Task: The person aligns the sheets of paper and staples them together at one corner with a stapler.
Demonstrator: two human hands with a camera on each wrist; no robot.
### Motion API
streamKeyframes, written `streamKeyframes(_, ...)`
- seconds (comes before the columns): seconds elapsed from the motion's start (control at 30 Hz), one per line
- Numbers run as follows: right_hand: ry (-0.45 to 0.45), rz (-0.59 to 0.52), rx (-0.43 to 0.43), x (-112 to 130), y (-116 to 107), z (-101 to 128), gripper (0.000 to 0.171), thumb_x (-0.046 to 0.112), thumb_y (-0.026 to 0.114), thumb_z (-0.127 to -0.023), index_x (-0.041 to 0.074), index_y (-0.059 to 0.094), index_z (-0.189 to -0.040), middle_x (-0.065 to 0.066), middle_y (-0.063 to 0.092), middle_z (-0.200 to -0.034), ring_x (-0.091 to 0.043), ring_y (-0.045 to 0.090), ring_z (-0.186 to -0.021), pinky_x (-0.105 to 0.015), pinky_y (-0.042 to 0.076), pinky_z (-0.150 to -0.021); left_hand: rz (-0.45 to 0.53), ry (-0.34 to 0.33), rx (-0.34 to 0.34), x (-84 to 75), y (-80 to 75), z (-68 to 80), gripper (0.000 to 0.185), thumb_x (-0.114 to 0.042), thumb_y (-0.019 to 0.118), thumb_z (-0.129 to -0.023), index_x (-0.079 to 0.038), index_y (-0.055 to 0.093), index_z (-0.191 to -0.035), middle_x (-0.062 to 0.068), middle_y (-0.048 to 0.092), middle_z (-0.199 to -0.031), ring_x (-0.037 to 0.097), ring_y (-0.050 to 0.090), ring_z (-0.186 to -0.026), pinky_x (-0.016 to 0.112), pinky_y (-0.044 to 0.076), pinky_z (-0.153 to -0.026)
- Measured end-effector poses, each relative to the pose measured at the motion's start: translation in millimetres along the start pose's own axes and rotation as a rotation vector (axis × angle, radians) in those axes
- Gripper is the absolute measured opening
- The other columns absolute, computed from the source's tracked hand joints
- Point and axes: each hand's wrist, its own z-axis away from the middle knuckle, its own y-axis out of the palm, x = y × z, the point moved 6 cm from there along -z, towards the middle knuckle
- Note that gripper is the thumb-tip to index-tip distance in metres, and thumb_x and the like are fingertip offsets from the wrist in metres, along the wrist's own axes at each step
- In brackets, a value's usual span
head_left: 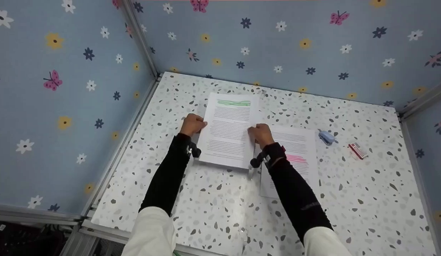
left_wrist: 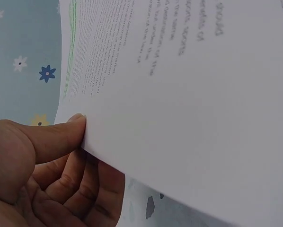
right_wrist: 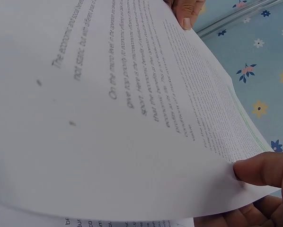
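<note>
A printed sheet of paper (head_left: 227,131) with green highlighter lines near its top is held by both hands, one at each long side. My left hand (head_left: 192,124) pinches the left edge, thumb on the printed face and fingers curled behind, as the left wrist view shows. On the opposite edge my right hand (head_left: 261,134) pinches the paper the same way, its thumb (right_wrist: 260,169) pressing the face. Partly beneath the right forearm lies a second printed sheet (head_left: 306,142) with pink highlighter marks, flat on the table.
Right of the sheets a small blue stapler (head_left: 326,137) lies on the speckled table (head_left: 213,206). Beside it is a little red and white box (head_left: 358,150). Flower-patterned panels (head_left: 291,46) wall in the back and sides of the table.
</note>
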Motion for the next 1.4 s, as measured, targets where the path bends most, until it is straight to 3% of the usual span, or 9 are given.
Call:
streamKeyframes(0.17, -0.006, -0.019, -0.016, 1, -11, 2, 0.019, 0.009, 0.060, -0.094, -0.005, 0.067, -0.104, -0.009, 0.060, -0.104, -0.019, 0.055, -0.083, -0.030, 0.049, -0.068, 0.042, 0.002, 0.013, -3.8, 8.1, 2.6, 0.027, -0.011, 0.065, -0.098, 0.005, 0.069, -0.120, 0.018, 0.069, -0.109, 0.021, 0.067, -0.083, 0.032, 0.052, -0.076)
streamKeyframes(0.33, -0.048, -0.026, -0.042, 1, -22, 5, 0.011, 0.008, 0.062, -0.090, 0.001, 0.061, -0.081, -0.005, 0.056, -0.084, -0.017, 0.053, -0.074, -0.029, 0.046, -0.061, 0.106, 0.046, 0.022, -9.1, 16.4, 3.5, 0.010, -0.007, 0.065, -0.097, 0.002, 0.068, -0.094, 0.008, 0.064, -0.082, 0.014, 0.060, -0.068, 0.028, 0.047, -0.064)
streamKeyframes(0.47, -0.067, -0.050, -0.067, -1, -33, 7, 0.022, 0.006, 0.063, -0.088, 0.007, 0.051, -0.070, -0.002, 0.048, -0.073, -0.015, 0.047, -0.067, -0.028, 0.044, -0.058, 0.180, 0.035, 0.060, -10.8, 26.3, 1.3, 0.009, -0.006, 0.065, -0.097, 0.003, 0.068, -0.098, 0.006, 0.065, -0.084, 0.012, 0.063, -0.069, 0.026, 0.050, -0.064)
streamKeyframes(0.7, -0.071, -0.051, -0.107, -7, -50, 8, 0.010, 0.009, 0.064, -0.089, 0.002, 0.063, -0.083, -0.003, 0.058, -0.083, -0.015, 0.052, -0.071, -0.028, 0.046, -0.061, 0.245, 0.040, 0.124, -12.4, 44.5, 1.9, 0.021, -0.009, 0.064, -0.099, 0.007, 0.067, -0.112, 0.012, 0.067, -0.095, 0.016, 0.065, -0.078, 0.029, 0.055, -0.070)
streamKeyframes(1.0, -0.083, -0.040, -0.157, -14, -71, 14, 0.014, 0.013, 0.065, -0.092, -0.001, 0.066, -0.087, -0.002, 0.055, -0.071, -0.014, 0.046, -0.059, -0.025, 0.036, -0.051, 0.324, 0.044, 0.189, -16.8, 69.8, 7.0, 0.021, -0.017, 0.061, -0.103, 0.003, 0.067, -0.103, 0.009, 0.067, -0.088, 0.017, 0.067, -0.076, 0.031, 0.056, -0.071)
streamKeyframes(1.13, -0.072, -0.032, -0.174, -17, -83, 17, 0.022, 0.014, 0.064, -0.093, -0.005, 0.070, -0.101, -0.006, 0.062, -0.082, -0.016, 0.052, -0.068, -0.026, 0.042, -0.058, 0.328, 0.058, 0.164, -19.7, 78.5, 7.1, 0.021, -0.017, 0.064, -0.101, 0.002, 0.067, -0.095, 0.007, 0.064, -0.082, 0.016, 0.066, -0.071, 0.029, 0.056, -0.065)
streamKeyframes(1.27, -0.055, -0.052, -0.181, -21, -96, 22, 0.028, 0.018, 0.064, -0.095, -0.006, 0.071, -0.109, -0.010, 0.068, -0.094, -0.018, 0.058, -0.077, -0.029, 0.048, -0.068, 0.324, 0.082, 0.160, -25.7, 85.7, 8.9, 0.020, -0.016, 0.066, -0.100, 0.003, 0.070, -0.098, 0.007, 0.065, -0.081, 0.016, 0.066, -0.069, 0.029, 0.056, -0.064)
streamKeyframes(1.4, -0.070, -0.058, -0.188, -23, -112, 28, 0.024, 0.020, 0.066, -0.096, -0.003, 0.071, -0.100, -0.007, 0.066, -0.085, -0.016, 0.056, -0.070, -0.028, 0.047, -0.063, 0.342, 0.084, 0.191, -35.3, 94.5, 13.5, 0.020, -0.017, 0.068, -0.099, 0.003, 0.070, -0.100, 0.007, 0.065, -0.077, 0.015, 0.064, -0.067, 0.030, 0.057, -0.065)
